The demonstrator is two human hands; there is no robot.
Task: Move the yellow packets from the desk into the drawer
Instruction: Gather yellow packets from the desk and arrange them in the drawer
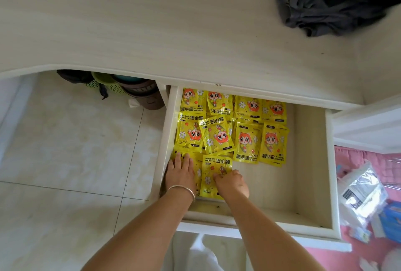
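The white drawer [308, 162] is pulled out below the pale wooden desk [152, 21]. Several yellow hand-warmer packets [247, 142] lie flat in rows across its left and middle. My left hand [181, 173], with a bracelet on the wrist, rests flat with fingers spread on a packet in the near left corner. My right hand [233, 181] has its fingers curled down on the near edge of another yellow packet [214, 168] beside it. No packets show on the desk top.
A dark grey cloth [329, 4] lies at the desk's far right. Under the desk stand a green basket [102, 82] and brown bins [143, 95]. Tiled floor spreads to the left. A pink bed with clear bags [364, 190] is on the right.
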